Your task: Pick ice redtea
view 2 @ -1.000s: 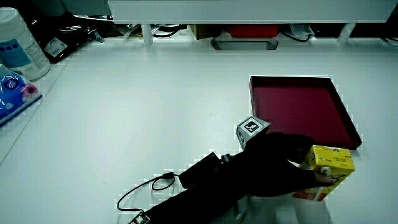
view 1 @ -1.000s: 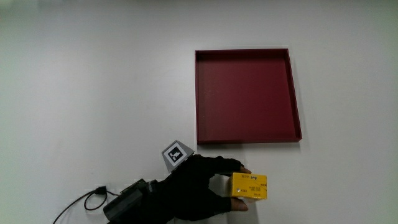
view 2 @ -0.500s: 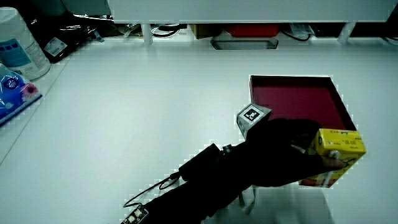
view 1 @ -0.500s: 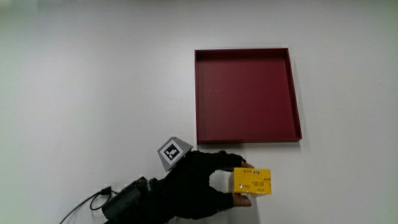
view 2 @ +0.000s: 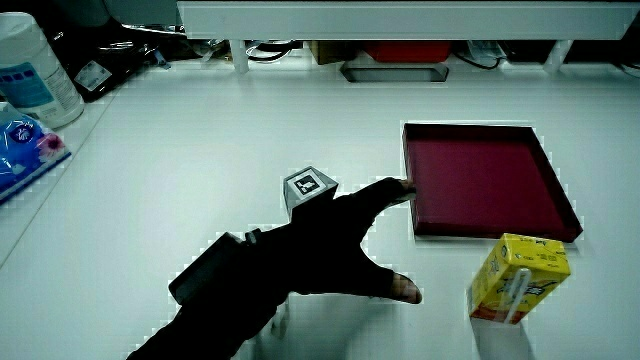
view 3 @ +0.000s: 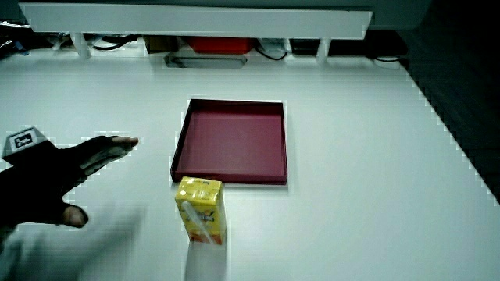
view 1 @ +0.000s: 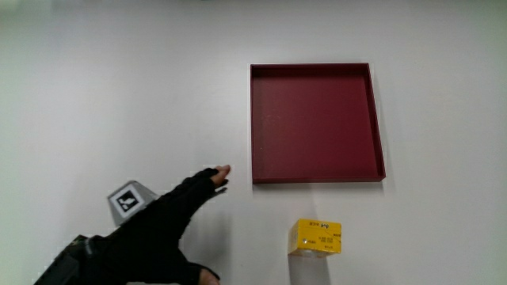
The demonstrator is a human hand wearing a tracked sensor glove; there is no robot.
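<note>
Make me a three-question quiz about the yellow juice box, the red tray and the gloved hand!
1. Where is the yellow carton?
A. in the red tray
B. on the table, nearer the person than the red tray
C. in the hand

2. What colour is the tray?
A. dark red
B. blue
C. green

3. What is the hand doing?
A. gripping the carton
B. fingers spread, holding nothing
C. lifting the tray

Answers: 1 B, the carton stands upright outside the tray's rim. 2 A, its floor and walls are dark red. 3 B, it lies apart from the carton.

Print on the yellow carton (view 1: 316, 237) (too small), nothing readable
</note>
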